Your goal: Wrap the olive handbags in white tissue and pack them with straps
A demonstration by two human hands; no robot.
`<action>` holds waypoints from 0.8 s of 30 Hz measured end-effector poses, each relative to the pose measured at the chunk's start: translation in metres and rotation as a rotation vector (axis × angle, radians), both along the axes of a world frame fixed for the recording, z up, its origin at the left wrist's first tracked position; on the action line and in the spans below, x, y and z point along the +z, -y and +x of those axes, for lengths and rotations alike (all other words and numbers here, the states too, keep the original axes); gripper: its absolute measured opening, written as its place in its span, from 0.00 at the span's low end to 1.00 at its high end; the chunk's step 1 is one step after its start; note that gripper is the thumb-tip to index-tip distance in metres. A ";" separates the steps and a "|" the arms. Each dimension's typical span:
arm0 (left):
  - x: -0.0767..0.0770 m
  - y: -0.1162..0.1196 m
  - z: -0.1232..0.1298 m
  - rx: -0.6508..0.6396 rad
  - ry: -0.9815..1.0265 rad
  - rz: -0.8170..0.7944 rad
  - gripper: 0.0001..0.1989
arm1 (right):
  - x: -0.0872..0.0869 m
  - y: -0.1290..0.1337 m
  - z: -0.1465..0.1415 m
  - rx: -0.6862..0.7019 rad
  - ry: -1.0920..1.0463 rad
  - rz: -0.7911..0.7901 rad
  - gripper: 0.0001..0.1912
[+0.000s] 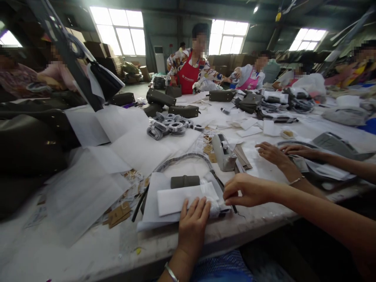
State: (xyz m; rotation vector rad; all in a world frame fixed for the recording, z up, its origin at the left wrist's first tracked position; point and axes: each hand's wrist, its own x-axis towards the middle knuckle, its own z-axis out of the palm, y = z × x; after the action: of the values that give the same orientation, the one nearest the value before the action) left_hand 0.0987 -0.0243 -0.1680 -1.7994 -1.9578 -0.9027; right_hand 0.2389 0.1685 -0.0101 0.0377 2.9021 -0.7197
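In front of me a handbag (143, 201) lies flat, mostly covered by a white sheet, with its wrapped handle (182, 157) arching away from me. On top rest a folded white foam sheet (173, 201) and a dark olive rolled piece (185, 181). My left hand (194, 219) lies flat on the near edge of the foam sheet, fingers stretched out. At the bag's right side my right hand (245, 190) is closed in a pinch beside crumpled clear plastic (216, 203); what sits between the fingertips is hidden.
A tape dispenser (223, 152) stands just beyond the bag. At right, a co-worker's hands (274, 156) work on another bag. Brown tags (119, 214) and white sheets (85, 199) lie left. Wrapped strap coils (173, 125) and olive bags (183, 111) are farther back. A metal post (70, 58) rises at left.
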 end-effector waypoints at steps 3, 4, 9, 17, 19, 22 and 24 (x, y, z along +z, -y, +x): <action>0.000 0.000 0.001 0.006 -0.005 0.006 0.18 | -0.010 -0.005 -0.033 0.101 0.105 0.065 0.10; -0.001 -0.001 0.001 0.009 -0.009 0.010 0.17 | -0.015 -0.008 -0.043 0.124 0.139 0.099 0.09; 0.000 -0.001 0.002 0.030 -0.022 0.004 0.17 | -0.035 -0.017 -0.082 0.248 0.308 0.253 0.08; 0.000 -0.002 0.001 0.020 -0.011 0.046 0.19 | -0.040 -0.011 -0.107 0.263 0.515 0.332 0.08; 0.000 -0.002 0.000 0.023 -0.035 0.052 0.18 | -0.043 -0.013 -0.113 0.249 0.536 0.309 0.09; 0.000 -0.002 0.000 0.026 -0.065 0.078 0.17 | -0.050 -0.018 -0.122 0.192 0.499 0.257 0.14; 0.000 -0.002 0.001 0.028 -0.070 0.079 0.17 | -0.055 -0.021 -0.126 0.141 0.437 0.225 0.17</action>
State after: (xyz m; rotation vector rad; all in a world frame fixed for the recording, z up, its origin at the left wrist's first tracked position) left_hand 0.0993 -0.0227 -0.1678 -1.7315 -1.8739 -0.8836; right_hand 0.1133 0.1895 -0.0654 0.0134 2.5187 -0.3101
